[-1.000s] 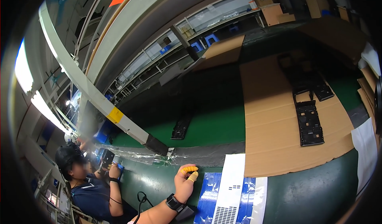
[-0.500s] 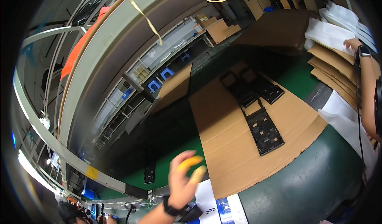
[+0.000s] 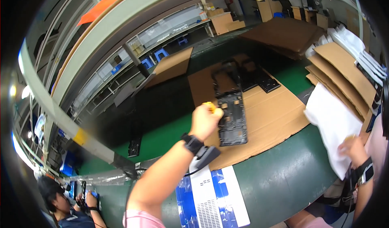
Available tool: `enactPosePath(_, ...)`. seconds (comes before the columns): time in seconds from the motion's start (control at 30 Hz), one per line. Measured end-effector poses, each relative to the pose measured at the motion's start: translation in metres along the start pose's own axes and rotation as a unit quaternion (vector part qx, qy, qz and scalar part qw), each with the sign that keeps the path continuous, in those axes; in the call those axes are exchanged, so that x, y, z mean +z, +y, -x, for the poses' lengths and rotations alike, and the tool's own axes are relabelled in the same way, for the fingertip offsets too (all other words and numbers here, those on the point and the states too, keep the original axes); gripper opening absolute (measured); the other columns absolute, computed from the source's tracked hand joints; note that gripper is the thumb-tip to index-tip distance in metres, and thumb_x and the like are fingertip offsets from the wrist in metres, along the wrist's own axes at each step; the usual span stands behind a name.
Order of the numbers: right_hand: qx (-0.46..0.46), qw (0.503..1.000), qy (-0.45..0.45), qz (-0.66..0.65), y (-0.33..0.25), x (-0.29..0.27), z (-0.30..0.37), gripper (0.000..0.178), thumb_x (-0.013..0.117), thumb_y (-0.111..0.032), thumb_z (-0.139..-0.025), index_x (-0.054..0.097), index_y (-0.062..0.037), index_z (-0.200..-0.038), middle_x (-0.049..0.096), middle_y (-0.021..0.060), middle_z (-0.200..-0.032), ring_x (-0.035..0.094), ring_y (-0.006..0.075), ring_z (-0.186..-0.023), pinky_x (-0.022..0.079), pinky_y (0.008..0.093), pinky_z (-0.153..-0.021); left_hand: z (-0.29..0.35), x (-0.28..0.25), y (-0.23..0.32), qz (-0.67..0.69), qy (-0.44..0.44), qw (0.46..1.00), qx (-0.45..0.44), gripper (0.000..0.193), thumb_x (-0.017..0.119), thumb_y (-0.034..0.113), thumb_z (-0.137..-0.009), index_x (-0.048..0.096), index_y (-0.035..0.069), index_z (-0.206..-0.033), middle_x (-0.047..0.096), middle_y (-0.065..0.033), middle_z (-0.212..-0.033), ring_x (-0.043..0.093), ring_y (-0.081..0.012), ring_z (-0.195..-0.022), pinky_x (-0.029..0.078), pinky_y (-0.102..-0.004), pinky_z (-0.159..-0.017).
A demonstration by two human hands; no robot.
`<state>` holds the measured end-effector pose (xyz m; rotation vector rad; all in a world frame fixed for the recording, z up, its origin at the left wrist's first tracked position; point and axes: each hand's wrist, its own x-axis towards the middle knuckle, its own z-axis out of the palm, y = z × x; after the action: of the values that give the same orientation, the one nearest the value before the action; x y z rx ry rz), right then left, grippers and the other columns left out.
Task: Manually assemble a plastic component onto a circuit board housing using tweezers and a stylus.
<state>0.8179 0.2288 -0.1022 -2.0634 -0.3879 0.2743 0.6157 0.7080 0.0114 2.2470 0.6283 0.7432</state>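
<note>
My left hand (image 3: 206, 122), with yellow covers on its fingertips and a black band at the wrist, is closed on the left edge of a black plastic frame panel (image 3: 232, 120). The panel has a grid of small openings and an open frame at its far end. It lies over a brown cardboard sheet (image 3: 271, 114). Far to the right, my right hand (image 3: 353, 150) pinches the lower part of a white foam sheet (image 3: 330, 120), which hangs beside the table edge. Another black frame piece (image 3: 267, 83) rests farther back on the cardboard.
Stacked cardboard sheets (image 3: 338, 76) and folded white sheets (image 3: 356, 49) stand at the right. A blue and white printed package (image 3: 210, 199) lies near me. A metal post (image 3: 81, 139) crosses the left. Another person (image 3: 58, 201) works at lower left.
My left hand has reached forward and taken hold of the black panel, which has shifted left on the cardboard. My right hand has come down and nearer from the stack with a white sheet.
</note>
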Motion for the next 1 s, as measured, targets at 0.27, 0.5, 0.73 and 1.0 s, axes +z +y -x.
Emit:
enactPosePath(0.27,-0.322,0.924,-0.089,0.186,0.047,0.2,0.164,0.017,0.054,-0.017,-0.076,0.061,-0.001,-0.078,0.062,0.0144,-0.079,0.06,0.0294,-0.068,0.047,0.0392,-0.065,0.171,-0.145,-0.008,0.331,0.144,0.912,-0.197,0.038,0.059,0.013,-0.081,0.041,0.005,-0.114,0.058,-0.0074,-0.086,0.058,-0.0123,-0.072,0.049,-0.0237,-0.063)
enactPosePath(0.5,-0.274,0.784,-0.47,0.299,-0.085,0.115,0.22,0.033,0.055,-0.037,-0.082,0.065,-0.0059,-0.079,0.059,0.0103,-0.064,0.058,0.0252,-0.057,0.045,0.033,-0.049,0.248,-0.161,-0.035,0.393,0.168,0.866,-0.258,0.028,0.05,0.017,-0.087,0.051,0.002,-0.111,0.06,-0.0051,-0.091,0.058,-0.0098,-0.079,0.048,-0.0212,-0.069)
enactPosePath(0.73,-0.244,0.875,-0.199,-0.367,-0.246,0.164,0.199,0.017,0.061,-0.014,-0.08,0.062,0.0023,-0.073,0.063,0.0154,-0.076,0.061,0.0198,-0.06,0.05,0.0291,-0.054,0.245,-0.134,-0.016,0.507,0.237,0.806,-0.193,0.028,0.046,0.012,-0.088,0.049,0.002,-0.114,0.058,-0.0055,-0.096,0.056,-0.0098,-0.082,0.047,-0.0225,-0.073)
enactPosePath(1.0,0.058,0.857,-0.324,-0.397,-0.258,0.305,0.134,0.016,0.058,-0.008,-0.081,0.056,0.0044,-0.091,0.061,0.0125,-0.076,0.059,0.0136,-0.061,0.046,0.0208,-0.052,0.245,-0.143,-0.068,0.453,0.255,0.817,-0.248,0.032,0.045,0.019,-0.091,0.048,0.001,-0.116,0.057,-0.0028,-0.099,0.056,-0.0082,-0.084,0.046,-0.0205,-0.074)
